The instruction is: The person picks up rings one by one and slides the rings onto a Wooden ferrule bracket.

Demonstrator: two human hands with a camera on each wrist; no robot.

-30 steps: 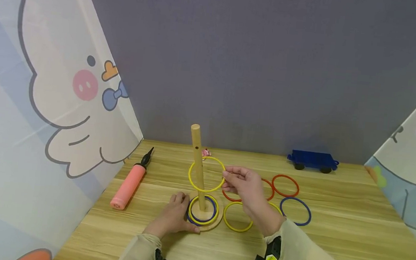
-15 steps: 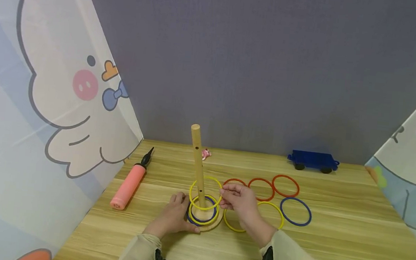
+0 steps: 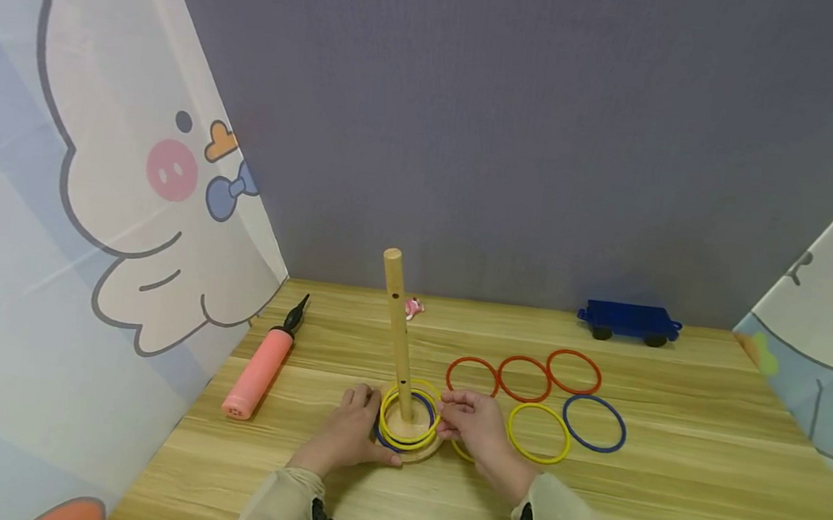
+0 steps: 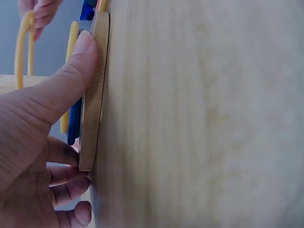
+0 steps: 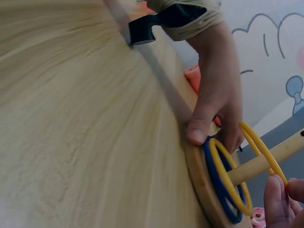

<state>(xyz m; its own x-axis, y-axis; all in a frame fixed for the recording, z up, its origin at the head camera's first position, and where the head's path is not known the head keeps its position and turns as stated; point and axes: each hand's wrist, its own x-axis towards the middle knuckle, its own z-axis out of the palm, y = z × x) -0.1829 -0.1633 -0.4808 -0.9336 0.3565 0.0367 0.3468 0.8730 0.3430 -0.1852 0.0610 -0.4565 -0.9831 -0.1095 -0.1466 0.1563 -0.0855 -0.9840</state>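
Upper yellow ring (image 5: 267, 152) between the hands (image 3: 350, 431) (image 3: 481, 434), peg (image 3: 398, 333) apparently through it

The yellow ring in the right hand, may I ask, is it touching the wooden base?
No, the right wrist view shows the yellow ring around the peg, apart from the base.

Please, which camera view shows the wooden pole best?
The head view: it shows the wooden pole whole, from top to round base. The left wrist view gives only a short piece at the left edge, above the left hand. The right wrist view has its lower part, running out at the right edge.
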